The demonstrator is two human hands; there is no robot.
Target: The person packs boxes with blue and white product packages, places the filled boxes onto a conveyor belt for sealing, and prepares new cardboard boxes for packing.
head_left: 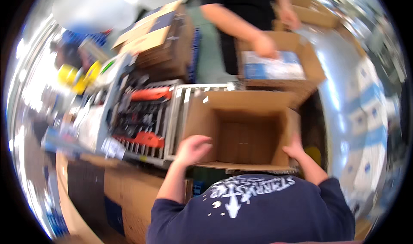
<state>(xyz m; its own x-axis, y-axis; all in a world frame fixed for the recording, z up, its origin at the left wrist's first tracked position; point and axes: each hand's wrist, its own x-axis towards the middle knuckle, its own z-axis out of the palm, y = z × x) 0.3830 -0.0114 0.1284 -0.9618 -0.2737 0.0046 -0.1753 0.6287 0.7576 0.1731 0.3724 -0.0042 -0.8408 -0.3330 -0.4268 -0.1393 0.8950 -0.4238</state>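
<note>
Straight ahead, resting against the near edge of a roller conveyor (180, 115): an open cardboard box (245, 132), flaps up, nothing visible inside. Left hand (192, 149) curled over the near-left rim, right hand (295, 148) flat against the right wall, both in contact, neither clenched. Probably light and fairly stiff, walls liable to bow if squeezed; best held low at opposite sides or under the base. Farther back, a second cardboard box (279, 63) holding a blue-and-white flat package (273, 66), another person's hand (264, 46) on it.

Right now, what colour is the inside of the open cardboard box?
Plain brown, empty cardboard box, head view.
</note>
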